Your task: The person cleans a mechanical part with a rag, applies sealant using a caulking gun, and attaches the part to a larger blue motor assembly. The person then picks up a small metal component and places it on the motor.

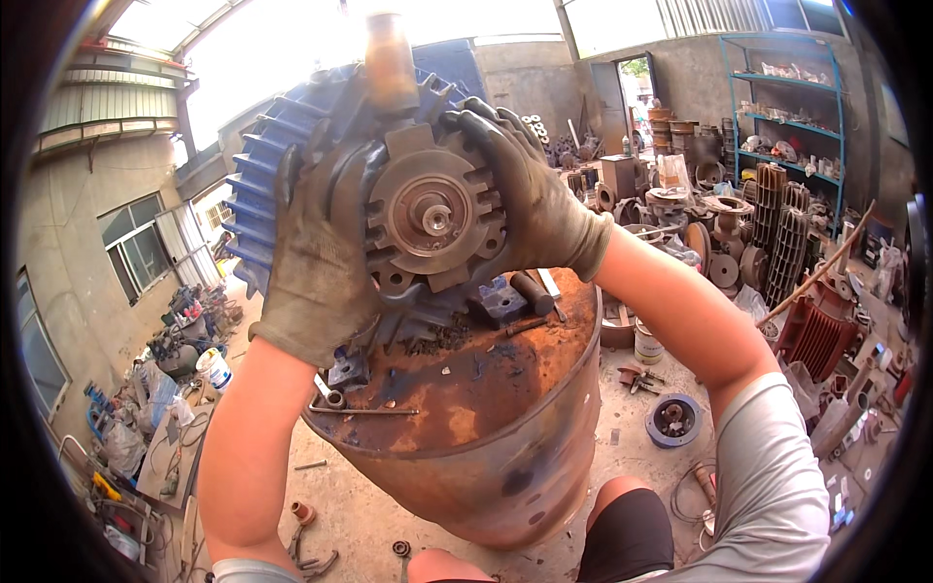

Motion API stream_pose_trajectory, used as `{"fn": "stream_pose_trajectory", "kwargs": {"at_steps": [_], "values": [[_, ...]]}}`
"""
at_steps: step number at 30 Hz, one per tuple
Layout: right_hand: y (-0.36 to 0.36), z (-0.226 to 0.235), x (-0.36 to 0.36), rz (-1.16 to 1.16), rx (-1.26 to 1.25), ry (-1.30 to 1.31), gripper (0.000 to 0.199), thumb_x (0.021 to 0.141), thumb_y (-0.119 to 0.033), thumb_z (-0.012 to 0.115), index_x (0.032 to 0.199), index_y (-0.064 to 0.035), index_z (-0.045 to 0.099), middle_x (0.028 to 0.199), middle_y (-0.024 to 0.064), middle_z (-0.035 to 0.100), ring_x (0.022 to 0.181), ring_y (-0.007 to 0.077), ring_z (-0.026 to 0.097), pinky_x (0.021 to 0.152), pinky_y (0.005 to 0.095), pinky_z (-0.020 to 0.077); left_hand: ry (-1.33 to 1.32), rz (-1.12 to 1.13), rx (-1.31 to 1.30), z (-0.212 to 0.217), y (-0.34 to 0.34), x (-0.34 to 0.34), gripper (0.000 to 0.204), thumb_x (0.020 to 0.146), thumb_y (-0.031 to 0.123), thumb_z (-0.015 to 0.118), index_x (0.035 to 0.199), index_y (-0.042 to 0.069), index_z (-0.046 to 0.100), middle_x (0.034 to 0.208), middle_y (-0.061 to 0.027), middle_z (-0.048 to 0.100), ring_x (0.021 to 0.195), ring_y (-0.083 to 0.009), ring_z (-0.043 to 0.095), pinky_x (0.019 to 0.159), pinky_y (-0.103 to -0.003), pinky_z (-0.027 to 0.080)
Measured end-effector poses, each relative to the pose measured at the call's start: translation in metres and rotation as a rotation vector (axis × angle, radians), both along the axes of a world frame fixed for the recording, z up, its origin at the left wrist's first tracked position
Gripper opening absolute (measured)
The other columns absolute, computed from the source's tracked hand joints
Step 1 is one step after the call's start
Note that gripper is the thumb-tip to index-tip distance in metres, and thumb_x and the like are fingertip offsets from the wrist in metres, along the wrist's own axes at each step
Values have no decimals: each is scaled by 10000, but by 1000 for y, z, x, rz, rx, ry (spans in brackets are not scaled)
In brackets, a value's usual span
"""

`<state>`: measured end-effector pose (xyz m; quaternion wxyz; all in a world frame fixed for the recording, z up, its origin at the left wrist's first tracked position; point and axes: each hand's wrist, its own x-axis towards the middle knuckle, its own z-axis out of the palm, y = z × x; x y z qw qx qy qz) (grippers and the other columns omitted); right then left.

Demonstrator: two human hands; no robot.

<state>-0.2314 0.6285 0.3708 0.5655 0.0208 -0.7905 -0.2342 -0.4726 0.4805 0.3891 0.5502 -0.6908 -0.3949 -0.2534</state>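
A blue finned motor housing rests on a rusty steel drum in front of me. At its near end is a round, notched metal end cover, with a shaft end in its middle. My gloved left hand grips the cover's left side, fingers pointing up. My gloved right hand is curled round its upper right edge. Above the cover stands a rusty, blurred cylinder; how it is joined is unclear. Both gloves are grey and dirty.
On the drum lie a ring wrench, a thin rod, a dark cylindrical tool head and blue metal blocks. A blue ring-shaped part sits on the floor. Piled metal parts and a blue shelf rack stand at right.
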Motion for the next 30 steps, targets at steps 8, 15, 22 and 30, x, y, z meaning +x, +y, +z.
{"fn": "stream_pose_trajectory", "kwargs": {"at_steps": [8,15,22,30], "values": [[4,3,0,22,-37,-40,1561,408,-543,1083,1657,-3,318,1546,215,561,1518,474,468,1301,612,314,-8,-46,-58,2,0,0,1263,554,321,1054,1574,30,368,1567,-190,430,1600,-401,313,1360,-642,202],[10,4,-2,50,72,-1,1473,482,-532,1082,1641,2,347,1558,224,535,1351,438,587,1232,584,382,65,-21,21,2,3,0,1232,602,254,1013,1600,9,334,1548,-219,463,1514,-453,411,1345,-612,238],[14,3,-3,80,-13,-25,1456,437,-510,1078,1611,-15,375,1471,193,609,1423,448,563,1258,587,391,-31,-78,-29,-3,9,-6,1180,598,205,1018,1576,13,388,1572,-199,443,1586,-422,339,1353,-637,219],[13,4,-2,133,-34,-36,1424,451,-467,1084,1605,-9,386,1457,195,619,1396,459,583,1244,571,421,-51,-103,-20,-1,7,1,1243,546,232,1036,1582,49,375,1531,-193,493,1533,-424,407,1348,-637,226]]}}
